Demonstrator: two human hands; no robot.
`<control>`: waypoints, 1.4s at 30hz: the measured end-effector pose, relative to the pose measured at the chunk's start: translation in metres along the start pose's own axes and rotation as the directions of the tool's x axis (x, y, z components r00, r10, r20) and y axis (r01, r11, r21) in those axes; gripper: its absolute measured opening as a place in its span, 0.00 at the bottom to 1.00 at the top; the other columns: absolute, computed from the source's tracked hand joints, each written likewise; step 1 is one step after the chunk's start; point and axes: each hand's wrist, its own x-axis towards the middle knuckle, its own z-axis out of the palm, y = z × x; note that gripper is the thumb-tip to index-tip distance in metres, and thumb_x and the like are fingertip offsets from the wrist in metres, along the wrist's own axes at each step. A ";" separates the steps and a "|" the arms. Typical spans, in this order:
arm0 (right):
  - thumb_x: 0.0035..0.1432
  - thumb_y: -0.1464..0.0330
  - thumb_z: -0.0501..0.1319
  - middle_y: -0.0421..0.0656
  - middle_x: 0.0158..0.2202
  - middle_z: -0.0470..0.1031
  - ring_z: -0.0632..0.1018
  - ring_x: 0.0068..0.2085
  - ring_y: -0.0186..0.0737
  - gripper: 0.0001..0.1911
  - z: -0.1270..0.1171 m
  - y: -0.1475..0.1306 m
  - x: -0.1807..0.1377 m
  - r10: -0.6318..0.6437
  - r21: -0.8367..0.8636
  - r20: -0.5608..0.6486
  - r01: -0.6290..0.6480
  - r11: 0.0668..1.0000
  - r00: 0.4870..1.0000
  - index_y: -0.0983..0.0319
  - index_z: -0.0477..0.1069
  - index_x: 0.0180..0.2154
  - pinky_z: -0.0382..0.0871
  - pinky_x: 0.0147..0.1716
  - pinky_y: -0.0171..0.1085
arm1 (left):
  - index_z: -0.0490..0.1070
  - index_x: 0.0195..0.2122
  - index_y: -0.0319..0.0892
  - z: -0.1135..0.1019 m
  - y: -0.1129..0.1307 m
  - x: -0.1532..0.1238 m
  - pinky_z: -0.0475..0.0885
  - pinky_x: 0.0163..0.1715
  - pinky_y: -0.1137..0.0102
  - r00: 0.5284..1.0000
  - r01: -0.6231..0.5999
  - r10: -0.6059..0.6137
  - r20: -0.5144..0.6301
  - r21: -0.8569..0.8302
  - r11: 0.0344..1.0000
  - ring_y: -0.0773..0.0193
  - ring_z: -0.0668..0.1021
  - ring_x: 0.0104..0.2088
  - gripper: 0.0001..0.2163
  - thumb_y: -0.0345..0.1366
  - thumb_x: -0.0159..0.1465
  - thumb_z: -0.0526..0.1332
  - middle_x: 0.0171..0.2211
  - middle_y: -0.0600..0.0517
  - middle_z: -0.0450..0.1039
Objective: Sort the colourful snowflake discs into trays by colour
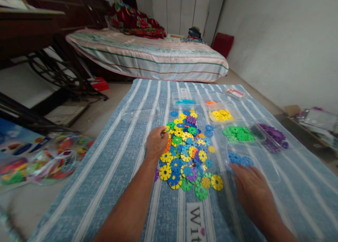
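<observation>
A heaped pile of notched plastic flower discs (pixel 185 147) in yellow, blue, green, orange and purple lies mid-table. At its left edge is my left hand (pixel 157 142), fingers curled closed against the discs; a ring-like glint shows on a finger, and what the fingertips hold is hidden. My right hand (pixel 252 185) is over the near side of a clear plastic box with blue discs (pixel 241 159). Its fingers look apart and slightly blurred, with nothing visible in them. Beyond it stand boxes of green discs (pixel 239 133), purple discs (pixel 273 134) and yellow discs (pixel 221 115).
Farther back are boxes with light-blue pieces (pixel 185 102) and orange pieces (pixel 210 103), and a clear lidded case (pixel 235 93). An empty-looking clear tray (pixel 141 113) lies left of the pile. A striped cloth (pixel 105 171) covers the table. Bagged toys (pixel 50 161) sit at left; a bed (pixel 158 59) stands behind.
</observation>
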 end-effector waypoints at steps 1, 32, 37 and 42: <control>0.60 0.75 0.48 0.47 0.40 0.76 0.76 0.43 0.42 0.15 -0.001 0.004 -0.002 -0.010 0.003 0.005 0.010 1.000 1.000 0.64 0.66 0.46 0.59 0.52 0.47 | 0.73 0.37 0.42 0.000 0.000 0.000 0.68 0.50 0.66 1.000 0.001 -0.001 0.001 0.000 1.000 0.60 0.75 0.45 0.10 0.34 0.57 0.54 0.43 0.49 0.75; 0.58 0.71 0.53 0.43 0.35 0.73 0.74 0.37 0.40 0.07 0.008 -0.037 0.007 0.139 0.220 0.375 -0.233 0.947 0.917 0.60 0.69 0.31 0.68 0.37 0.38 | 0.72 0.39 0.43 -0.001 -0.003 0.002 0.67 0.51 0.66 1.000 0.003 -0.003 -0.002 0.004 1.000 0.60 0.75 0.46 0.11 0.36 0.57 0.54 0.43 0.50 0.75; 0.61 0.68 0.51 0.40 0.27 0.71 0.73 0.29 0.35 0.12 -0.009 -0.010 0.059 0.104 0.252 0.261 -0.171 0.952 0.960 0.60 0.68 0.27 0.65 0.29 0.34 | 0.72 0.38 0.43 -0.002 -0.002 0.002 0.67 0.51 0.65 1.000 -0.007 0.007 0.000 -0.002 1.000 0.60 0.75 0.45 0.11 0.36 0.57 0.54 0.43 0.49 0.76; 0.60 0.64 0.54 0.47 0.38 0.75 0.75 0.41 0.44 0.11 -0.022 0.035 0.126 0.232 0.085 -0.266 -0.218 0.972 0.936 0.63 0.71 0.38 0.67 0.40 0.40 | 0.72 0.38 0.43 -0.003 -0.002 0.002 0.68 0.50 0.65 1.000 -0.002 0.002 0.000 -0.002 1.000 0.60 0.75 0.45 0.11 0.36 0.57 0.54 0.42 0.49 0.76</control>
